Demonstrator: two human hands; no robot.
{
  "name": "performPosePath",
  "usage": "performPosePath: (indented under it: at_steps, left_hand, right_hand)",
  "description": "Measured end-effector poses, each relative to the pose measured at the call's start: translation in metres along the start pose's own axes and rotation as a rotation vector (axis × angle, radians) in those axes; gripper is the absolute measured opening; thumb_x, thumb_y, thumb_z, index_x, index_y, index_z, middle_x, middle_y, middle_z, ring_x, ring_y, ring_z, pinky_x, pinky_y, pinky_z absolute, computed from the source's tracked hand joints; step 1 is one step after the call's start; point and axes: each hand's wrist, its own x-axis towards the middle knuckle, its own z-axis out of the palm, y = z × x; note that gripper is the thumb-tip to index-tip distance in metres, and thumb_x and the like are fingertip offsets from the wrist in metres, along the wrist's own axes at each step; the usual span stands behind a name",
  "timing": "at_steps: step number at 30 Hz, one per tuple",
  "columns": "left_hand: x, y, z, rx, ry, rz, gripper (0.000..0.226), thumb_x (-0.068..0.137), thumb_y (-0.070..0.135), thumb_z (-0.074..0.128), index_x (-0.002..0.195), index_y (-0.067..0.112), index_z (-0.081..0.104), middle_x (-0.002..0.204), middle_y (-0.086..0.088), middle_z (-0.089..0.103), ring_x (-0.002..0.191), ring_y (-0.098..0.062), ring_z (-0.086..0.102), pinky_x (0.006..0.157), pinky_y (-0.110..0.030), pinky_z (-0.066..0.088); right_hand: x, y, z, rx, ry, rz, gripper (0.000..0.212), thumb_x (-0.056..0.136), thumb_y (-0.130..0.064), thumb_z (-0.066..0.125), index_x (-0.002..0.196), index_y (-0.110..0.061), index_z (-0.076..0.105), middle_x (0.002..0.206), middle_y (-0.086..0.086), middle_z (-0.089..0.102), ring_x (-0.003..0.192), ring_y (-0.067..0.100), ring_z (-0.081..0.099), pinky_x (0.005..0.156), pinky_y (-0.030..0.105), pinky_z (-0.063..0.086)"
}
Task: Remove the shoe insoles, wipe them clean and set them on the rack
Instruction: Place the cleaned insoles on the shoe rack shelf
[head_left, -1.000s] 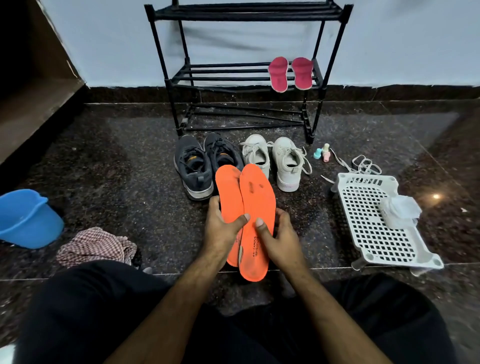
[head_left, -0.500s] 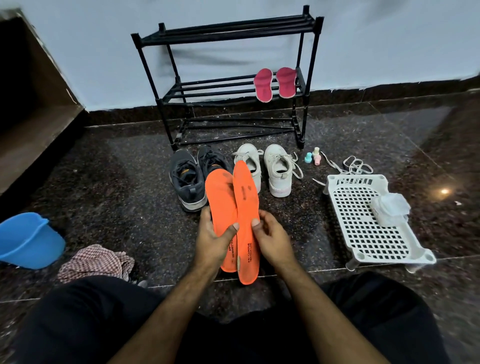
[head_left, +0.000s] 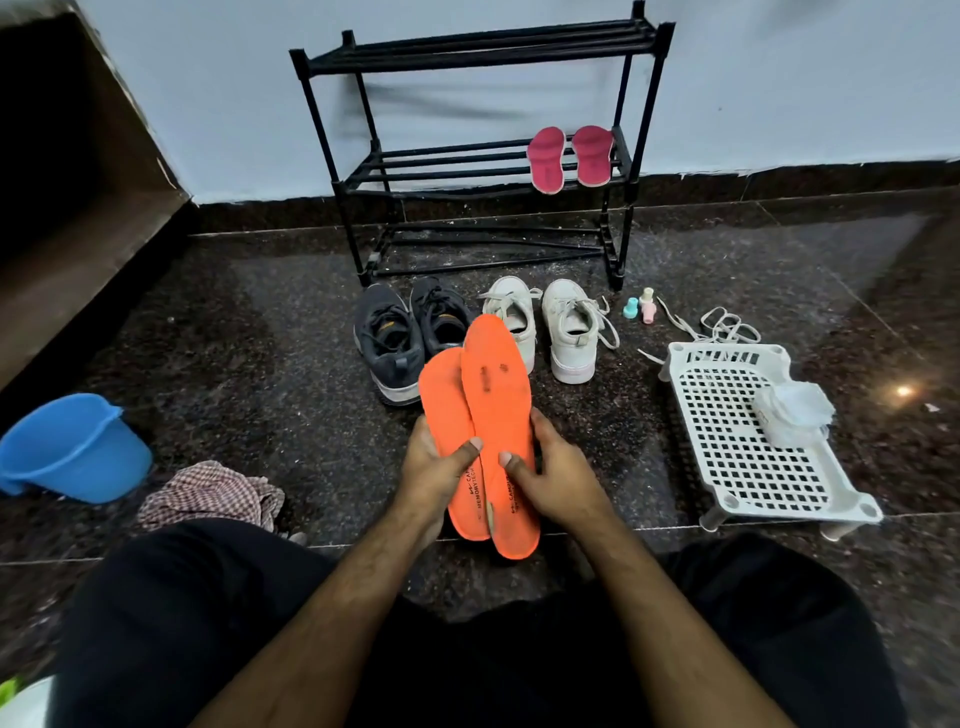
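Insoles (head_left: 491, 415), flat orange foam, held by both hands.

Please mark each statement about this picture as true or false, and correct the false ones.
1. Both hands hold the orange insoles. True: left hand, right hand.
2. The pink insoles lie on the floor. False: they are on the middle shelf of the black rack.
3. The checked cloth is in the left hand. False: it lies on the floor beside the blue bucket.
4. The white shoes stand right of the dark shoes. True.
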Motion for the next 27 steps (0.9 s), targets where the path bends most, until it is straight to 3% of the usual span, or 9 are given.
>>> performPosePath:
  at_steps: [3,6,8,11,15,20,24,27]
  left_hand:
    - [0.008,-0.002,0.000,-0.036,0.056,-0.011,0.046,0.085,-0.009,0.069,0.124,0.008,0.054,0.114,-0.013,0.071,0.103,-0.027,0.069,0.088,-0.043,0.056]
    - [0.015,-0.005,0.001,-0.048,0.078,-0.013,0.045,0.084,-0.009,0.070,0.122,0.009,0.055,0.111,-0.011,0.073,0.103,-0.027,0.070,0.089,-0.045,0.056]
    - [0.018,-0.005,0.003,-0.073,0.083,-0.004,0.046,0.083,-0.008,0.071,0.123,0.008,0.055,0.111,-0.012,0.073,0.103,-0.029,0.070,0.090,-0.046,0.057]
    - [0.021,-0.006,0.006,-0.096,0.087,0.007,0.047,0.083,-0.009,0.071,0.123,0.007,0.055,0.110,-0.013,0.073,0.100,-0.028,0.071,0.089,-0.045,0.057]
    - [0.022,-0.008,0.008,-0.149,0.094,-0.006,0.048,0.081,-0.008,0.072,0.123,0.006,0.053,0.111,-0.017,0.072,0.102,-0.033,0.070,0.088,-0.048,0.058]
    - [0.021,-0.005,0.010,-0.165,0.112,-0.014,0.045,0.084,-0.011,0.069,0.121,0.008,0.053,0.109,-0.012,0.073,0.096,-0.023,0.072,0.084,-0.042,0.059]
    - [0.021,-0.007,0.011,-0.138,0.097,-0.007,0.043,0.084,-0.011,0.069,0.116,0.013,0.055,0.105,-0.007,0.074,0.092,-0.018,0.073,0.084,-0.041,0.059]
    - [0.020,-0.008,0.013,-0.112,0.107,0.022,0.043,0.084,-0.010,0.069,0.113,0.017,0.055,0.106,-0.007,0.074,0.094,-0.019,0.072,0.088,-0.045,0.059]
  right_hand:
    - [0.001,0.001,0.002,0.121,0.017,-0.045,0.079,0.086,-0.043,0.070,0.150,-0.013,0.034,0.137,0.008,0.052,0.127,0.021,0.050,0.106,0.025,0.037]
    - [0.004,0.001,0.000,-0.039,0.226,-0.095,0.062,0.091,-0.034,0.067,0.145,-0.013,0.042,0.130,0.008,0.048,0.123,0.024,0.049,0.109,0.036,0.040]
    - [0.004,-0.004,-0.002,-0.157,0.303,-0.215,0.044,0.091,-0.031,0.065,0.132,-0.021,0.056,0.117,0.001,0.051,0.110,0.022,0.053,0.098,0.041,0.048]
    - [0.003,-0.014,0.004,-0.279,0.221,-0.310,0.029,0.092,-0.037,0.061,0.119,-0.026,0.066,0.108,-0.002,0.053,0.101,0.021,0.054,0.083,0.039,0.052]
    - [0.004,-0.016,0.015,-0.328,0.241,-0.272,0.030,0.092,-0.033,0.064,0.121,-0.027,0.068,0.108,0.000,0.054,0.100,0.023,0.053,0.079,0.038,0.053]
    - [0.008,-0.014,0.016,-0.183,0.247,-0.187,0.030,0.088,-0.030,0.071,0.117,-0.023,0.072,0.106,-0.004,0.051,0.104,0.019,0.052,0.090,0.035,0.049]
    - [0.012,-0.014,0.017,-0.059,0.262,-0.088,0.020,0.085,-0.028,0.076,0.104,-0.022,0.077,0.104,-0.006,0.053,0.105,0.017,0.054,0.096,0.031,0.047]
    - [0.012,-0.013,0.016,0.047,0.284,-0.007,0.010,0.081,-0.028,0.081,0.088,-0.022,0.078,0.096,-0.009,0.056,0.094,0.011,0.060,0.087,0.027,0.050]
